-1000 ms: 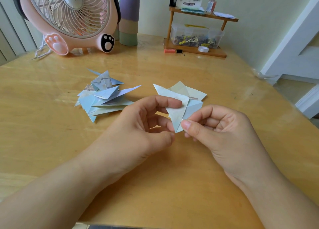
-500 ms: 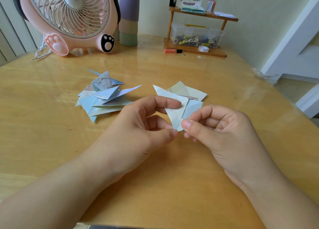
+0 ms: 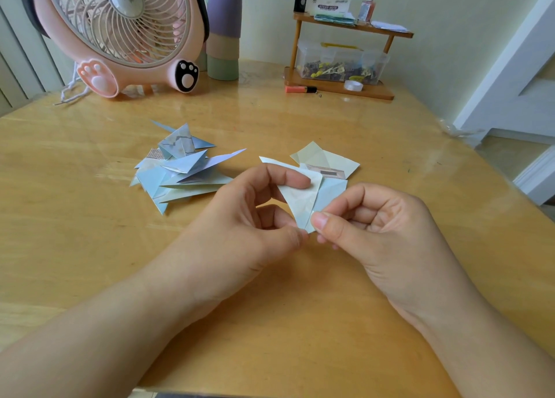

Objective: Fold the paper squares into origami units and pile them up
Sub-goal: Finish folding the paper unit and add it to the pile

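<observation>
Paper [image 3: 303, 201] half folded between two hands above the table [image 3: 90, 247].

Table first, wooden and glossy; on it a pile of folded units [image 3: 180, 172] sits left of centre, well apart from a few pale unfolded squares [image 3: 324, 157] lying just behind the hands. The left hand [image 3: 240, 217] has its forefinger laid across the upper face of the sheet and its thumb curled in at the lower tip, so it pinches the piece. The right hand [image 3: 375, 220] has its fingers curled, thumb pressing the same lower tip against the fingers behind. The sheet is held up off the table, pointing down. It looks thin, light and limp, easily creased wrong or torn; best taken by corners and folded edges, with light pressure, since a flat face would likely buckle.
</observation>
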Demonstrator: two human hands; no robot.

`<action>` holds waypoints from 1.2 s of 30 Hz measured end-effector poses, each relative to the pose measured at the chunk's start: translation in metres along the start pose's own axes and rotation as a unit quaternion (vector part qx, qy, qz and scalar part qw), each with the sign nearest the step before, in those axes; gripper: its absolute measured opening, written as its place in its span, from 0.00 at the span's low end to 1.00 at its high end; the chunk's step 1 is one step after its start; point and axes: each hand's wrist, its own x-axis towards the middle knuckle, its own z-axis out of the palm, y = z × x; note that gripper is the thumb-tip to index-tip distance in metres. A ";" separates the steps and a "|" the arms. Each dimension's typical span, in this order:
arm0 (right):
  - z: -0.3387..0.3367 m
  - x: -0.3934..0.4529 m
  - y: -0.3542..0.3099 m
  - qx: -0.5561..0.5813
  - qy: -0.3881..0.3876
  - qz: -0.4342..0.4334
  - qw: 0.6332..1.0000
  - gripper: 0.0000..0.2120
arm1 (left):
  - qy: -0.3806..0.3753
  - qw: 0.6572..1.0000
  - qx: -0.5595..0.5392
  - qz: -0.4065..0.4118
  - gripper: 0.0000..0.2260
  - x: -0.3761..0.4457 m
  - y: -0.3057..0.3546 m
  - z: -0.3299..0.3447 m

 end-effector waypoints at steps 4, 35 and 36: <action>-0.001 0.000 0.001 -0.003 0.001 -0.004 1.000 0.07 | 0.013 1.000 -0.002 -0.002 0.17 0.000 0.001 0.001; -0.004 0.003 0.004 -0.086 -0.037 0.114 0.989 0.08 | 0.109 0.893 0.433 0.061 0.07 -0.017 0.006 -0.017; -0.005 0.003 0.005 -0.094 -0.040 0.120 0.987 0.08 | 0.093 0.864 0.484 0.099 0.03 -0.021 0.008 -0.018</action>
